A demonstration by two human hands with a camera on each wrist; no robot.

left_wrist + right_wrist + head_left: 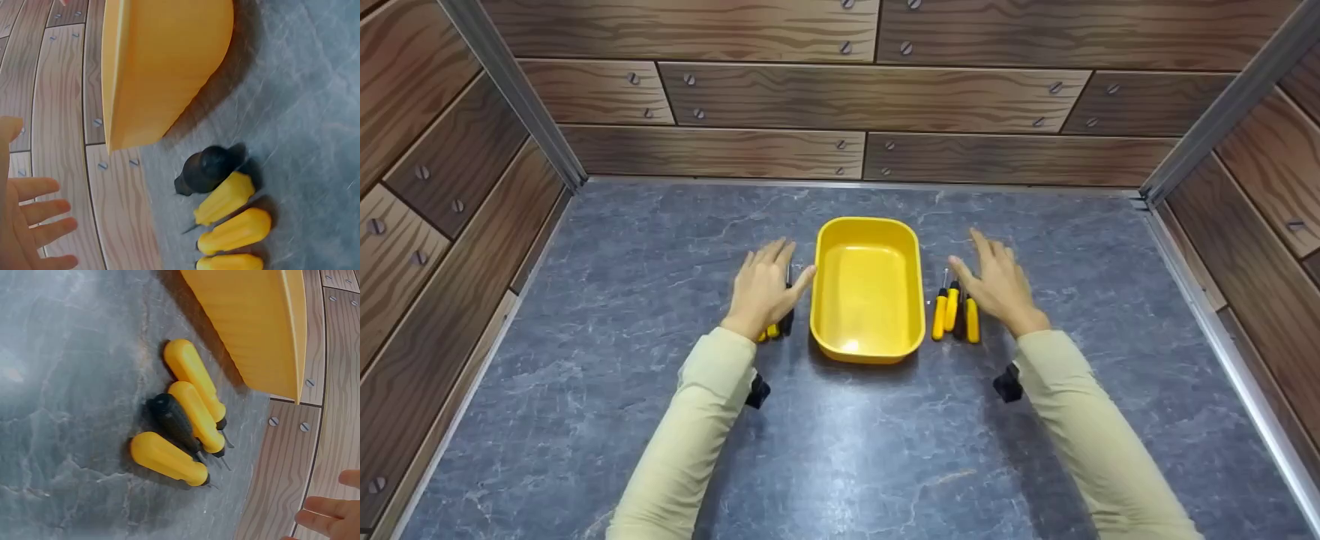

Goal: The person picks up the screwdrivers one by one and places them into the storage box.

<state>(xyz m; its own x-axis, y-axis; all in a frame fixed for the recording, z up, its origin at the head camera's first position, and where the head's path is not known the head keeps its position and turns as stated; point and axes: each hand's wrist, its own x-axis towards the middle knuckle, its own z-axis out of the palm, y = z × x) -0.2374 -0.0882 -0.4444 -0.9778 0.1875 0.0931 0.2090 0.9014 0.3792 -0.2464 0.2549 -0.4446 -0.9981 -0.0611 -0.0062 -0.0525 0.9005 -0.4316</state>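
A yellow plastic bin [868,300] stands on the grey marbled table between the two hands, with nothing inside. The left hand [765,289], fingers spread, hovers left of the bin above a group of screwdrivers; in the left wrist view a black-handled screwdriver [205,170] lies beside several yellow-handled screwdrivers [235,230]. On the other side the right hand [997,283] is held with straight fingers beside a second group, where yellow-handled screwdrivers [169,458] and one black-handled screwdriver [174,421] lie side by side. Neither hand holds anything.
Wood-patterned panels [870,97] wall in the back and both sides. Metal rails [1234,360] edge the table [840,465]. A small dark device [1009,382] sits under the right wrist, another dark device [757,391] under the left.
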